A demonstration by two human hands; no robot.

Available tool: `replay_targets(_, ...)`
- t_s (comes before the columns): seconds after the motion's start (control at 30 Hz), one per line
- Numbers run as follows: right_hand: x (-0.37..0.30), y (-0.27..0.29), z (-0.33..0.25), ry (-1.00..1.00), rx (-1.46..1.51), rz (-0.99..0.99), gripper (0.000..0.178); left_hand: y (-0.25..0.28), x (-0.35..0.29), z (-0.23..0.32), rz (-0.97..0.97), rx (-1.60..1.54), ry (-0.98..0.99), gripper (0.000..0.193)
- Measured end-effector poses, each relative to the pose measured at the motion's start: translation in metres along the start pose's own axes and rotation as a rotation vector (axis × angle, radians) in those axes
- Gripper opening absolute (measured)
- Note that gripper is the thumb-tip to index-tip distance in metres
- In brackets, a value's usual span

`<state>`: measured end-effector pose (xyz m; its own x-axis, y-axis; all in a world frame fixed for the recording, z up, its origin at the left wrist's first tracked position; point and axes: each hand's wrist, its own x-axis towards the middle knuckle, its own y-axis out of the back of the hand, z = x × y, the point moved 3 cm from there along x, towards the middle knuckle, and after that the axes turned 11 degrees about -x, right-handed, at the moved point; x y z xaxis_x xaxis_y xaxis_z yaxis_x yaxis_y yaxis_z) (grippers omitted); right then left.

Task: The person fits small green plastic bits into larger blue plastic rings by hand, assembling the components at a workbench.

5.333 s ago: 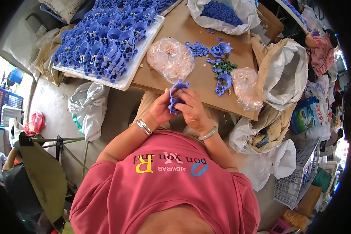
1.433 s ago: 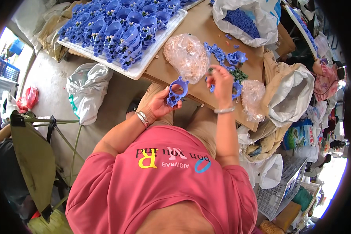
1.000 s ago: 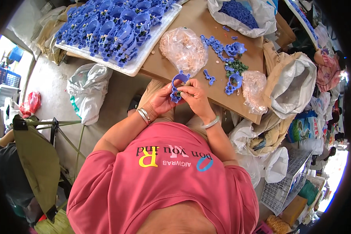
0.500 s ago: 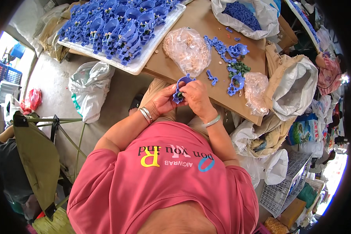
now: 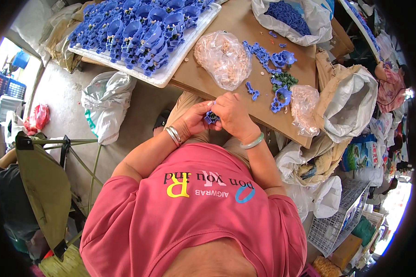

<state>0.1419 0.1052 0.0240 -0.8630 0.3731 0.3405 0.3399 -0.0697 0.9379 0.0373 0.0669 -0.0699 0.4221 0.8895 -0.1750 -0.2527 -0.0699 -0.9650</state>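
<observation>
A blue plastic part (image 5: 211, 118) with something dark inside it is held between both hands, just off the near edge of the table. My left hand (image 5: 195, 119) is closed round its left side. My right hand (image 5: 235, 116) is closed over the top and right of it, so most of the part is hidden. On the table beyond lie a small loose blue piece (image 5: 252, 91), a blue ring-shaped part (image 5: 282, 97) and a little heap of dark green pieces (image 5: 285, 80). More blue parts (image 5: 263, 54) are scattered behind them.
A white tray (image 5: 169, 76) crowded with blue assemblies stands at the far left. Clear bags of beige pieces (image 5: 223, 59) sit on the cardboard-topped table (image 5: 189, 76). A white sack of small blue pieces (image 5: 286, 21) is at the back, and an open sack (image 5: 344, 106) at the right.
The blue part has been turned and lowered between my hands; its ring, visible before, is now covered. My right hand has shifted up over it.
</observation>
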Motion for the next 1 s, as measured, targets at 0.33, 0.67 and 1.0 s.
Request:
replay_targets(0.33,-0.004,-0.009,0.008,-0.040,0.053,0.200,0.012,0.005,0.001,-0.002,-0.044,-0.046,0.028,0.029)
replay_targets(0.67,-0.011,-0.010,0.008,-0.169,0.224,0.222,0.008,-0.005,-0.001,-0.001,0.044,-0.019,-0.085,0.032)
replay_targets(1.0,-0.039,-0.005,0.061,-0.540,-0.068,0.358,0.016,0.003,-0.001,0.005,-0.106,-0.084,-0.018,0.047)
